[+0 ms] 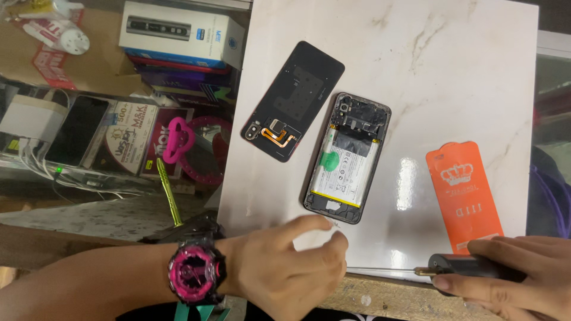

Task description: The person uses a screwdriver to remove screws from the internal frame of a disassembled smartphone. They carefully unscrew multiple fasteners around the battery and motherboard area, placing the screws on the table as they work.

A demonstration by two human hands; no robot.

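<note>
Opened phone (347, 157) lies face down mid-tile, battery and board exposed; its back cover (292, 100), already off, rests beside it toward the tile's (464, 71) far-left corner, so disassembly looks partly done, the battery not yet out. At the near edge, left hand (291, 267) pinches something too small to identify. Right hand (517, 273), near-right corner, grips a dark screwdriver (470, 266), tip pointing left along the edge.

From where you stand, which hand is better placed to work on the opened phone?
Probably the left hand: its fingers lie just below the opened phone. The right hand sits farther off, gripping a black screwdriver.
</note>
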